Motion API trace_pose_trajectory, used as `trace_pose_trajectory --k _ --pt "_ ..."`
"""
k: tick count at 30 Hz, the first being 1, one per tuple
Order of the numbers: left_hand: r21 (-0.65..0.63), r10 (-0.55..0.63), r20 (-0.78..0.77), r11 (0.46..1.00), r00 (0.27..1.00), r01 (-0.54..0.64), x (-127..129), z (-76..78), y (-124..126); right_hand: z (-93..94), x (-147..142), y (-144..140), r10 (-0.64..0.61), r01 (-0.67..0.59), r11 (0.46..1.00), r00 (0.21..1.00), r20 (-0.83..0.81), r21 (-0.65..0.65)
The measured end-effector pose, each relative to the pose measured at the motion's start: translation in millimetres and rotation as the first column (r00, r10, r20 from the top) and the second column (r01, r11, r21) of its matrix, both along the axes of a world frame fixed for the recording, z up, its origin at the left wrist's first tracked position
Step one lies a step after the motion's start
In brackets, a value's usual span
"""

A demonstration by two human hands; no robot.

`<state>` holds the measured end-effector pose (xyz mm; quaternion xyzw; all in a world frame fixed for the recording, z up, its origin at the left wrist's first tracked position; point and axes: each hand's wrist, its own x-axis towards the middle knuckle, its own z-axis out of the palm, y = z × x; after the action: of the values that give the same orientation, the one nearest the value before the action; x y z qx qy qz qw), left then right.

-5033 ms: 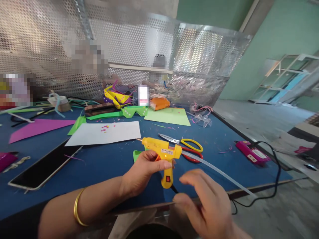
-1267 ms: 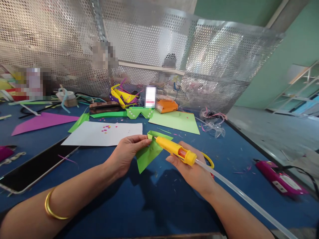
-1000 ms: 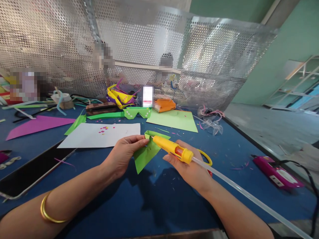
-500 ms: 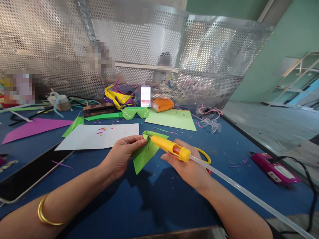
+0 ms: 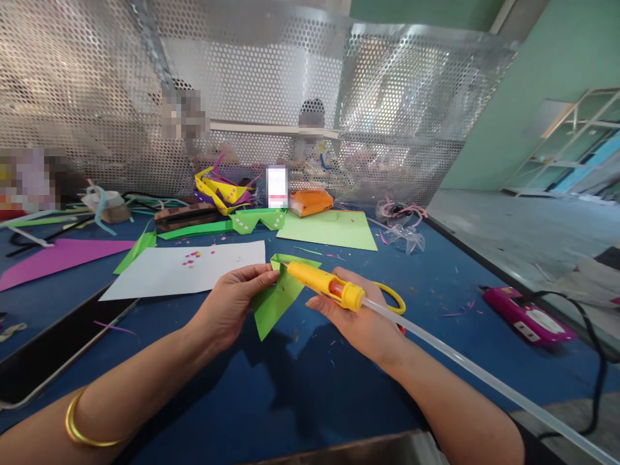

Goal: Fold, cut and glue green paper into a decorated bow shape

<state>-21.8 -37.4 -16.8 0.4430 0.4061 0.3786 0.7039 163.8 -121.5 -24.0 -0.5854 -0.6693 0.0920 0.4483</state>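
Note:
My left hand [image 5: 237, 300] pinches a folded piece of green paper [image 5: 277, 302] between thumb and fingers, above the blue table. A yellow glue gun [image 5: 322, 283] is in my right hand [image 5: 361, 326], its nozzle at the paper's upper fold beside my left fingertips. Out of the gun's back end runs a long clear glue stick [image 5: 455, 352], down towards the lower right. Just behind my right hand shows a yellow scissors handle [image 5: 393, 298], mostly hidden by the hand. My right fingers are partly hidden under the gun.
White paper [image 5: 188, 274] with small pink bits lies left, near green paper glasses [image 5: 256, 221] and a light green sheet [image 5: 334, 229]. A dark phone [image 5: 53, 352] lies at the left, a magenta power strip [image 5: 527, 316] at the right. A perforated metal screen [image 5: 271, 71] stands behind.
The whole view has shifted slightly, so things appear a little further left. Both hands keep their holds, with the glue gun's nozzle still at the paper's fold.

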Motion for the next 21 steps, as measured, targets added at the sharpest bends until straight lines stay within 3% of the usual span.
trace_pose_trajectory --k 21 --pt "-0.025 0.036 0.014 0.999 0.999 -0.036 0.4 0.5 0.6 -2.8 0.9 0.7 -0.006 0.005 1.0 1.0 0.018 0.013"
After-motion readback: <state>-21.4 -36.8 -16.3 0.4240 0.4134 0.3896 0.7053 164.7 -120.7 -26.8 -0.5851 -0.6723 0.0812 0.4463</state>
